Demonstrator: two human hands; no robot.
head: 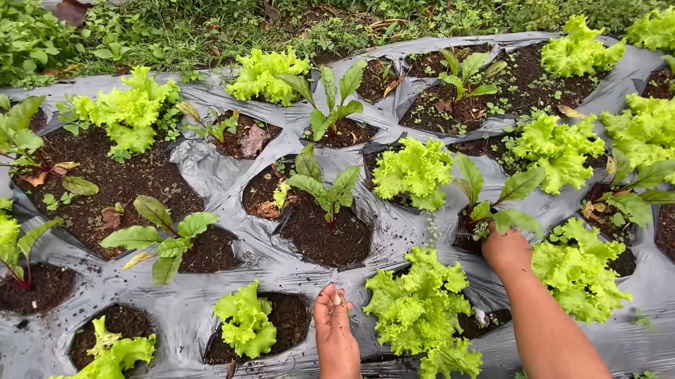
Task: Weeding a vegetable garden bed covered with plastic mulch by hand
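Here, right hand [506,250] lower right of centre, grip closed at the base of a beet seedling [490,202], contents unseen; a hard tug could snap stems or tear the black plastic mulch [280,269]. Left hand [335,324] bottom centre, fingers together, holding nothing, beside lettuce [418,306]

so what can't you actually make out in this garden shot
- Right hand, head view: fingers buried under the red-stemmed seedling's leaves; grip unclear.
- Left hand, head view: seen edge-on, so the palm and anything in it are hidden.
- Both forearms: cut off by the bottom edge.
- Lettuce base: its own leaves cover the hole in the black plastic sheet.
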